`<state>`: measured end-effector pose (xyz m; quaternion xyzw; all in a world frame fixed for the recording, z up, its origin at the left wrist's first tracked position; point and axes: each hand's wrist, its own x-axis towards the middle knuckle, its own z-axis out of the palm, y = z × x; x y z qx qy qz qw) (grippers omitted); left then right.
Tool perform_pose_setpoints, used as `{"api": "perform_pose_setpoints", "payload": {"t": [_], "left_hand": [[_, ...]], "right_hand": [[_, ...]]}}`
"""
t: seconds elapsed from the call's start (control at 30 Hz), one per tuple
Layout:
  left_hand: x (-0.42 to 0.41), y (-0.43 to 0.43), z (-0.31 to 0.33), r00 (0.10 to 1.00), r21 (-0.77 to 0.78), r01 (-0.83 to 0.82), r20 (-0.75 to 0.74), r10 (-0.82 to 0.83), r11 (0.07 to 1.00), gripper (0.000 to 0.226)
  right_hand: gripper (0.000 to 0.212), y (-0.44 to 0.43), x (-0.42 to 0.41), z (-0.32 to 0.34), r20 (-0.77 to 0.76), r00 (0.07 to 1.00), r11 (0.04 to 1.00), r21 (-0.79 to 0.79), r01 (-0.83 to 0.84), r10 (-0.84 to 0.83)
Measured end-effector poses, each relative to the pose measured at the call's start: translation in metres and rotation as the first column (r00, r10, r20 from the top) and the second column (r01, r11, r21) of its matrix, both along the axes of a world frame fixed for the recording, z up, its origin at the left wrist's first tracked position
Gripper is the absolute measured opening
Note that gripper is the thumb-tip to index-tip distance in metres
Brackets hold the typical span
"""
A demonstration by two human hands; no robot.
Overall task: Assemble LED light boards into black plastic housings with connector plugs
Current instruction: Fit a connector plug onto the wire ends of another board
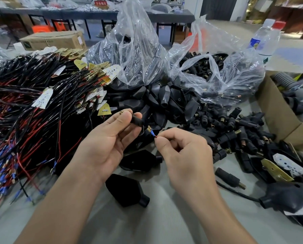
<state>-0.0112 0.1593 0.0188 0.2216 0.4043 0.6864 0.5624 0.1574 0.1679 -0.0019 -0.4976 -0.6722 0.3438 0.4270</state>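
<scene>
- Lower centre of frame: bare grey worktop (164,224) under the forearms, the one open stretch. One black housing (127,191) lies on it, and a second housing (140,161) sits just above, partly behind the hands.
- Left edge: wire heap (32,106) of red and black leads with blue-sleeved ends, LED boards (42,98) scattered on top. It runs out of frame.
- Centre: left hand (108,140), grip pinching a black connector plug (136,120) between thumb and fingertips.
- Centre, just right: right hand (184,154), grip narrow, pinching a red lead just behind its blue-sleeved terminal (151,131). The terminal points toward the plug, close but apart.
- Upper centre: clear bag (134,50) holding black housings, with more spilled in a housing pile (157,101) at its foot.
- Upper right: second clear bag (235,74), mouth open, filled with connector plugs. Loose plugs (226,136) are strewn below it.
- Right edge: cardboard box (277,111), open, holding grey corrugated hose and dark parts.
- Far upper right: water bottles (265,37).
- Upper left: closed carton (54,40).
</scene>
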Motion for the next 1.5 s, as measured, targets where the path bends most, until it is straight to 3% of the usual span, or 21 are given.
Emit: {"api": "perform_pose_setpoints", "payload": {"t": [0.07, 0.57, 1.0, 1.13, 1.23, 1.3, 1.4, 1.5], "left_hand": [[0.001, 0.000, 0.000, 1.000, 0.014, 0.009, -0.005, -0.008, 1.000, 0.019], [0.003, -0.002, -0.001, 0.994, 0.005, 0.073, -0.076, -0.073, 0.997, 0.009], [0.007, 0.002, -0.007, 0.992, 0.003, 0.091, -0.091, -0.090, 0.996, 0.020], [0.007, -0.001, -0.008, 0.954, -0.061, 0.180, -0.231, -0.189, 0.982, 0.005], [0.011, -0.002, -0.010, 0.878, -0.138, 0.161, -0.431, -0.205, 0.977, 0.026], [0.017, -0.003, -0.010, 0.833, -0.134, 0.140, -0.520, -0.190, 0.981, 0.025], [0.023, -0.007, -0.008, 0.841, -0.047, 0.166, -0.514, -0.166, 0.985, 0.008], [0.024, -0.007, -0.009, 0.845, 0.002, 0.140, -0.522, -0.118, 0.990, 0.006]], "right_hand": [[0.005, -0.001, -0.001, 0.001, 0.010, 1.000, 1.000, 0.009, -0.017, 0.017], [0.023, -0.003, -0.003, 0.009, -0.127, 0.992, 0.995, -0.094, -0.034, 0.022], [0.025, 0.000, -0.003, 0.009, -0.161, 0.986, 0.979, -0.192, -0.074, 0.043], [0.021, -0.001, -0.003, 0.009, -0.167, 0.985, 0.974, -0.217, -0.072, 0.035], [0.019, -0.001, -0.002, 0.009, -0.122, 0.991, 0.976, -0.204, -0.070, 0.046], [0.019, -0.002, -0.002, 0.009, -0.098, 0.994, 0.981, -0.184, -0.067, 0.049], [0.019, -0.003, -0.002, 0.008, -0.084, 0.995, 0.984, -0.170, -0.059, 0.045], [0.019, -0.002, -0.002, 0.007, -0.104, 0.993, 0.979, -0.185, -0.080, 0.061]]}}
